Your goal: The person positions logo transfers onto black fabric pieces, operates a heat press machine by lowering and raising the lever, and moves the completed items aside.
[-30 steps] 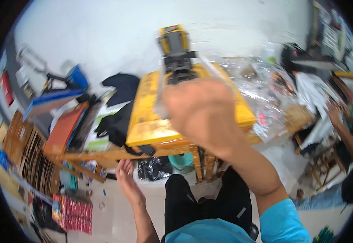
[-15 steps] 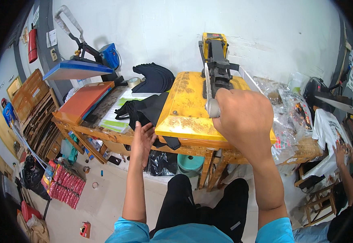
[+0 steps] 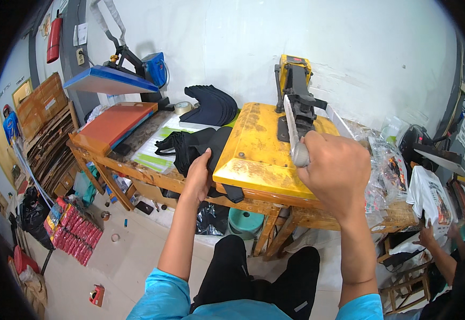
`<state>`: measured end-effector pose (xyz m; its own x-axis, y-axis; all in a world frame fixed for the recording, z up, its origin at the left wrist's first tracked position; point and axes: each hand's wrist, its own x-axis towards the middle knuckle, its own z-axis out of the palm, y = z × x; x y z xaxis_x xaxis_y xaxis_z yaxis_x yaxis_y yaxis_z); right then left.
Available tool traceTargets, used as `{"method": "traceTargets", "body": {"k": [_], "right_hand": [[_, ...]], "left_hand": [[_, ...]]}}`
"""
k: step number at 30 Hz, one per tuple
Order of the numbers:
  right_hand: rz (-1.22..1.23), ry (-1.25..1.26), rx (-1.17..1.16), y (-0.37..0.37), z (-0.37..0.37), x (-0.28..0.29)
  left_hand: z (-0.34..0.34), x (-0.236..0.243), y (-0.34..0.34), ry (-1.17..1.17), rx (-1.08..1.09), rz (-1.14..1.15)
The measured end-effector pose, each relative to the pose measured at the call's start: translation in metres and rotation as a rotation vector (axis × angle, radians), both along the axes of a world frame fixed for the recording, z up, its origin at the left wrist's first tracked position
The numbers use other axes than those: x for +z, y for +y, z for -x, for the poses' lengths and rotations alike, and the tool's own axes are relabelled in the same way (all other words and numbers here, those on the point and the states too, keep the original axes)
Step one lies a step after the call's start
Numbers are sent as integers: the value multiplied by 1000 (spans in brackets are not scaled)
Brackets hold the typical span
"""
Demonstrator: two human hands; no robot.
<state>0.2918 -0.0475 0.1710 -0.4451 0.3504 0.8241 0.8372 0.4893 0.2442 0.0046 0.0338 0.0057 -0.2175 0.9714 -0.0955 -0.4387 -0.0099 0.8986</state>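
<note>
My right hand point(image 3: 336, 168) is wrapped round the light-wrapped handle point(image 3: 300, 154) of a yellow heat press point(image 3: 254, 168). The press's wide yellow top plate is lowered over its base. At the press's left edge, my left hand point(image 3: 198, 175) rests against black cloth point(image 3: 195, 146), its fingers stretched out along the cloth's near edge. This cloth lies bunched on the bench and reaches to the press's side. A short black strap point(image 3: 234, 193) hangs out from under the plate's front left corner. What lies beneath the plate is hidden.
Left on the wooden bench point(image 3: 182, 185), a blue heat press point(image 3: 110, 78) stands raised above an orange board point(image 3: 112, 125). Dark curved pieces point(image 3: 211, 105) are stacked behind the cloth, beside a tape roll point(image 3: 183, 108). Clear plastic bags point(image 3: 384, 170) lie right. Another person's hands point(image 3: 429, 234) touch a white shirt.
My left hand has moved up to the black cloth, its fingers closer together. My right hand stays on the handle. The view has shifted slightly; at right, the other person's hands have moved lower.
</note>
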Motion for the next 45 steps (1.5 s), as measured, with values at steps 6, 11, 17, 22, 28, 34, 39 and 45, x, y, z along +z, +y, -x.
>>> {"method": "traceTargets", "body": {"k": [6,11,17,22,28,34,39,45], "right_hand": [[-6,-16,-18,-3,2,3],[-6,1,-39,1,1,1],[-39,-1,-17,-1,3,3],[-72,1,-7,4,0,0],[-98,-33,-43,3,4,3],[-101,-52,-107,6,-1,61],[-121,-34,-130,5,-2,66],[-363,-88,-16,31,-15,119]], "left_hand": [[4,5,-1,-56,-21,-36],[7,3,3,-52,-12,-42],[16,-12,13,-76,5,-65],[9,-3,7,-67,0,-33],[21,-12,6,-81,8,-61],[19,-7,13,-42,-21,-83],[15,-3,7,-39,38,-74],[47,17,-21,-4,-9,-106]]}}
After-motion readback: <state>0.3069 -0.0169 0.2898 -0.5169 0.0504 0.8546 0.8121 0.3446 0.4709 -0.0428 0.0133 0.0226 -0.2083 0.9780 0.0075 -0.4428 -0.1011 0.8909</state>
